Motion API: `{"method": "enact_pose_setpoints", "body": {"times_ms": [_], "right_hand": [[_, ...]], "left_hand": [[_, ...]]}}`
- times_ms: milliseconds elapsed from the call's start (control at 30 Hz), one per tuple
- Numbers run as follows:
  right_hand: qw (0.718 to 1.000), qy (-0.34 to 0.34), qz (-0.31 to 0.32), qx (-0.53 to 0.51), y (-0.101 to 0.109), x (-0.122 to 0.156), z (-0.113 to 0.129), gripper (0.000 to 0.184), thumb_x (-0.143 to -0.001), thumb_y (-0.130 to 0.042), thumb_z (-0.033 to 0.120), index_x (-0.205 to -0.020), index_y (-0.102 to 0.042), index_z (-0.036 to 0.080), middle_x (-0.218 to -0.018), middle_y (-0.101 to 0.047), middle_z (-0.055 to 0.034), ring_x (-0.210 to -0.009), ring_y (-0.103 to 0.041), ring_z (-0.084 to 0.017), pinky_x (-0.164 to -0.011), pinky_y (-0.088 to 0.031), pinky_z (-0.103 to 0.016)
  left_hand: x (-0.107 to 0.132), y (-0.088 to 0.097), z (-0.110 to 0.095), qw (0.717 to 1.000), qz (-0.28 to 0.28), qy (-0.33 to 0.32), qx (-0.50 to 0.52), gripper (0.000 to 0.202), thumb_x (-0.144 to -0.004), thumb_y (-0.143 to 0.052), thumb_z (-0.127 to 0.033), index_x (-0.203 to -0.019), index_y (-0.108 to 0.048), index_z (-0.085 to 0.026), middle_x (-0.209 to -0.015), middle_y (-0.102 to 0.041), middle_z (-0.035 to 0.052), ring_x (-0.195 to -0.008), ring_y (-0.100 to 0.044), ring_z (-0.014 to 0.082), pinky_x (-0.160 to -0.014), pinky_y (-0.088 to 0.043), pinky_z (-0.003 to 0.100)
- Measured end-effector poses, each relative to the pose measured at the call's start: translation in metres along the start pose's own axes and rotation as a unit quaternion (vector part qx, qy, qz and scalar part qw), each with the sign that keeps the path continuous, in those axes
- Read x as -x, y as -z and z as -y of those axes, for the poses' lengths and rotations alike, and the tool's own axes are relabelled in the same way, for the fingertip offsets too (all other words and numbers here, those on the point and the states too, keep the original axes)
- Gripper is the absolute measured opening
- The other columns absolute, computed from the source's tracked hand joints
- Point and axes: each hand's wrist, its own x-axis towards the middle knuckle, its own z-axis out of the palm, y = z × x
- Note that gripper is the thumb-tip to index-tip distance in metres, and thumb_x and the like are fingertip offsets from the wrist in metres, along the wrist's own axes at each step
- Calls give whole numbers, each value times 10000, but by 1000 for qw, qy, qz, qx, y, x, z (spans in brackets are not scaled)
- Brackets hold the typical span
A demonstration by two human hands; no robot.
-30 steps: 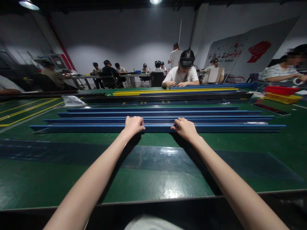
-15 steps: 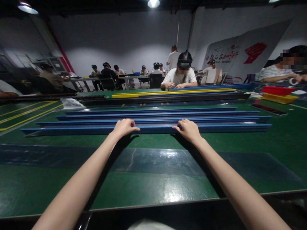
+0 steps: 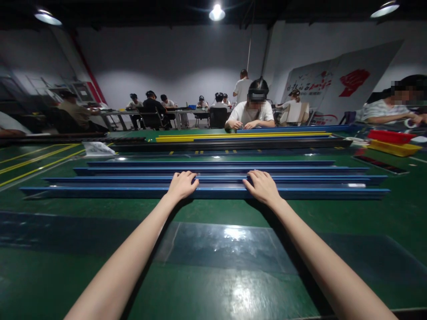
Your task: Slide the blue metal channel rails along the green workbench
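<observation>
Several long blue channel strips lie side by side across the green table (image 3: 220,284). My left hand (image 3: 183,185) is closed over the nearest blue channel strip (image 3: 220,194), left of its middle, its fingertips hidden or at the groove behind. My right hand (image 3: 263,186) grips the same strip right of its middle, thumb toward the inside and fingers bent over the far side. The second blue strip (image 3: 220,179) lies just behind, close to both sets of fingers. A clear plastic sheet (image 3: 216,246) lies flat under my forearms.
Yellow strips (image 3: 176,139) and black strips (image 3: 283,144) lie farther back. A crumpled plastic bag (image 3: 98,149) is at left; a red tray (image 3: 391,137), a yellow tray (image 3: 395,148) and a dark flat panel (image 3: 380,164) are at right. A co-worker (image 3: 251,111) sits opposite.
My view has tipped up a little, so everything sits lower. Both hands have turned flatter, and their fingers reach farther over the nearest blue strip. The strips keep their order.
</observation>
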Motion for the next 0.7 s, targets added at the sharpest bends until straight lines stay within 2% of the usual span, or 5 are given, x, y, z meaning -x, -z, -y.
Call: {"method": "enact_pose_setpoints", "body": {"times_ms": [100, 200, 367, 700], "right_hand": [[999, 3, 53, -11, -2, -7, -4, 469, -897, -249, 420, -1121, -527, 117, -1093, -598, -108, -1030, -501, -196, -895, -277, -305], [996, 3, 85, -5, -1, -11, -4, 473, -894, -242, 433, -1085, -539, 119, -1019, -613, -108, -952, -528, -202, -829, -320, -296], [996, 4, 85, 11, -2, -16, -5, 440, -889, -245, 439, -952, -561, 139, -949, -611, -100, -907, -526, -216, -785, -327, -300], [997, 15, 72, 3, -15, -34, -8, 412, -886, -261, 425, -930, -556, 140, -924, -604, -104, -880, -526, -220, -774, -321, -305]], "left_hand": [[-4, -2, 3, 1000, 11, -8, -3, 370, -854, -302, -344, -1046, -583, -199, -1027, -630, 64, -968, -547, 199, -829, -345, 324], [-7, -5, 5, 1000, 8, -12, -6, 373, -850, -305, -351, -1034, -585, -185, -1013, -634, 70, -964, -556, 202, -802, -368, 311], [-11, -11, 7, 1000, -11, -11, -17, 342, -842, -329, -324, -986, -600, -173, -983, -643, 68, -944, -572, 200, -793, -392, 298], [-28, -18, 17, 1000, -27, -11, -7, 342, -816, -348, -284, -994, -614, -162, -920, -655, 61, -900, -585, 204, -777, -415, 298]]}}
